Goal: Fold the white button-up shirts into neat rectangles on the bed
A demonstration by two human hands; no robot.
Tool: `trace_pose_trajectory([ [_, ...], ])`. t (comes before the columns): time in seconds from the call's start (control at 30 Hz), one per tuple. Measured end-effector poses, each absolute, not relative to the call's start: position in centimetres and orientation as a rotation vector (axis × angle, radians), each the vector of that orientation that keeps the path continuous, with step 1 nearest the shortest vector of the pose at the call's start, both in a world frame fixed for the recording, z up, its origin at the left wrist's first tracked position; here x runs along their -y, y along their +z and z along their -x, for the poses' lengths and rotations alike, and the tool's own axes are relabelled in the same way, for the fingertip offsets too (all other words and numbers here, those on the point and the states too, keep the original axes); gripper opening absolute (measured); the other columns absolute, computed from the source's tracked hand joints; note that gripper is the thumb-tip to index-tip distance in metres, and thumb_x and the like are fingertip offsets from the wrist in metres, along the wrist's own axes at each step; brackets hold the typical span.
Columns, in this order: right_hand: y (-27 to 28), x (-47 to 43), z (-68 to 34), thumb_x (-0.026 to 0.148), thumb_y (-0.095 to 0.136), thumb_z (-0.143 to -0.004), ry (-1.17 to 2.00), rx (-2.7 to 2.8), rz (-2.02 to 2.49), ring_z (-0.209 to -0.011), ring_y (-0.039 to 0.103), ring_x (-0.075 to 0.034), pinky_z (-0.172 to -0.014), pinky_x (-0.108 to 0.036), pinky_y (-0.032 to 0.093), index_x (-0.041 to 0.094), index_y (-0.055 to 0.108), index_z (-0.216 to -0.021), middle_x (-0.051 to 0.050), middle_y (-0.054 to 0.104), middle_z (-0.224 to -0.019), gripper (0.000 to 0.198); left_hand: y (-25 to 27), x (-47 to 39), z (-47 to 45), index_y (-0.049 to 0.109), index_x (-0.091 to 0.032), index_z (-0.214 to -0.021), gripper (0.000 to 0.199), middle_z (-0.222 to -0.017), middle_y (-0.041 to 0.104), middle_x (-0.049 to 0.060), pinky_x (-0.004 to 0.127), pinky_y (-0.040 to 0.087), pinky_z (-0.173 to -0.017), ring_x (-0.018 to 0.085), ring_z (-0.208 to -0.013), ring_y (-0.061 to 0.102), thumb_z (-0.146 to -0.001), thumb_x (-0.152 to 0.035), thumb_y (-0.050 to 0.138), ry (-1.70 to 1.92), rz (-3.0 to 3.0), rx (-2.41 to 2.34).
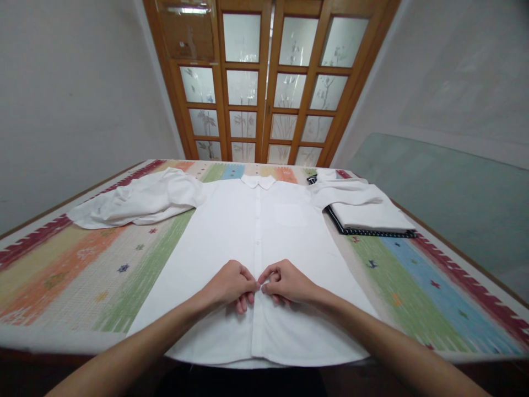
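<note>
A white long-sleeved button-up shirt (223,242) lies front up, its collar at the far side and its hem at the near table edge. Both hands meet over the lower part of its front placket. My left hand (235,284) pinches the placket between thumb and forefinger. Just to the right, my right hand (287,282) pinches the same strip, fingertips almost touching the left ones. Whatever button sits between the fingers is hidden. The left sleeve in view spreads crumpled across the cloth; the other rests over a folded stack.
A patterned, striped tablecloth (136,262) covers the table. Folded white cloth (372,215) lies on black dotted fabric (378,234) at the right. Beyond the table stand wooden glass-paned doors (264,82). A pale green panel (438,193) leans along the right wall.
</note>
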State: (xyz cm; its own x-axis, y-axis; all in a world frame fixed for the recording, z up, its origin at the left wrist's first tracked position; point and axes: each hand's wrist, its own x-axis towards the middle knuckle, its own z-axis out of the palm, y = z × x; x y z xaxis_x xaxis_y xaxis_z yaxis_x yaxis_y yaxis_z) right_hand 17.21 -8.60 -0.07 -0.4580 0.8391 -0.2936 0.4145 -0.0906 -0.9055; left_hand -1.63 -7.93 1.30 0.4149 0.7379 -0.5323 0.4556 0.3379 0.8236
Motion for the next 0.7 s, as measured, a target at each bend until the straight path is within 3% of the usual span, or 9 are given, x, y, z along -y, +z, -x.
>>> trace_pose_trajectory([
  [0.2,-0.3,8.7,-17.2,0.015,0.055,-0.068,1.53,1.829,1.369,-0.03,0.041,-0.006,-0.033,-0.017,0.029,0.015,0.067,-0.085,0.008,0.057,-0.047,0.02,0.6,8.3,1.4,0.059,-0.013,-0.063,0.009,-0.048,0.063,0.001,0.018,0.04,-0.033,0.01,-0.031,0.052,-0.071,-0.017,0.058,0.339,-1.292,-1.221],
  [0.47,-0.3,9.5,-16.6,0.012,0.058,-0.07,1.142,1.995,1.378,-0.04,0.049,-0.008,-0.046,-0.019,0.038,0.015,0.068,-0.08,0.006,0.058,-0.048,0.014,0.2,8.3,1.6,0.054,-0.016,-0.065,0.008,-0.042,0.057,-0.003,0.017,0.034,-0.029,0.01,-0.028,0.049,-0.073,-0.019,0.053,0.337,-1.27,-1.133],
  [0.7,-0.4,8.8,-16.6,0.015,0.056,-0.07,1.491,1.824,1.4,-0.031,0.043,-0.007,-0.034,-0.017,0.029,0.016,0.063,-0.082,0.008,0.056,-0.045,0.014,-0.5,8.1,1.8,0.055,-0.016,-0.068,0.008,-0.041,0.055,-0.004,0.018,0.035,-0.029,0.01,-0.028,0.049,-0.073,-0.021,0.052,0.319,-1.295,-1.123],
])
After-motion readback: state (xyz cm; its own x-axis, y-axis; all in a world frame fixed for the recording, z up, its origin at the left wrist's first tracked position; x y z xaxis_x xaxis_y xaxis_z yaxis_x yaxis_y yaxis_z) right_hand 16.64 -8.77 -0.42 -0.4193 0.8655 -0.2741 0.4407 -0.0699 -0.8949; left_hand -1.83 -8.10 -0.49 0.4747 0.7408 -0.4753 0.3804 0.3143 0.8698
